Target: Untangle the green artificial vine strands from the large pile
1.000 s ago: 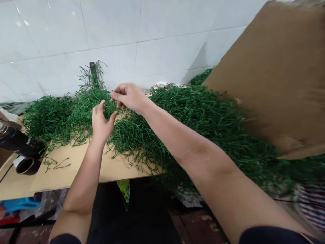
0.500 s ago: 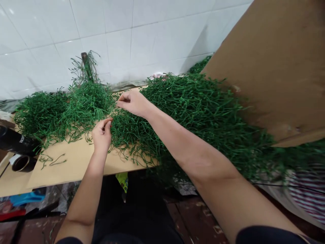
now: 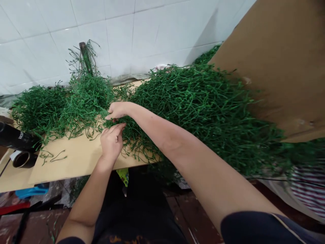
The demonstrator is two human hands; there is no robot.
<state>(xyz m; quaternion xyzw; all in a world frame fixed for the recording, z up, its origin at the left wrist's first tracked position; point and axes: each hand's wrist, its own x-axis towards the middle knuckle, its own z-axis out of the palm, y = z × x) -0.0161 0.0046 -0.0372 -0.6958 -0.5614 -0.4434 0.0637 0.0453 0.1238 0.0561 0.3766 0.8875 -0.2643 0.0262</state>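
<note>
Biggest risk I saw for you was tangling. The right pile [image 3: 193, 91] was such a mesh of stems [image 3: 175, 105] that one tug could've dragged a whole clump along. It also seemed to spill past the front edge of the surface [image 3: 76, 159], so catching it with your right arm, which crossed over it, might've dropped some. The left pile [image 3: 40, 108] reached right up to the bottle [image 3: 14, 135], with the cup [image 3: 31, 159] just beside, so a careless sweep could've tipped either.

Your right hand [image 3: 109, 116] dipped down between the piles, fingers drawn in. Your left hand [image 3: 122, 130] sat just below it, thumb and fingers close together. Couldn't tell if either had a stem; fingers hid too much.

Looks-wise, the stems were thin, wiry and forked, deep green with knobby little tips, lighter around the post [image 3: 82, 51]. A few loose ones lay near the cup.
</note>
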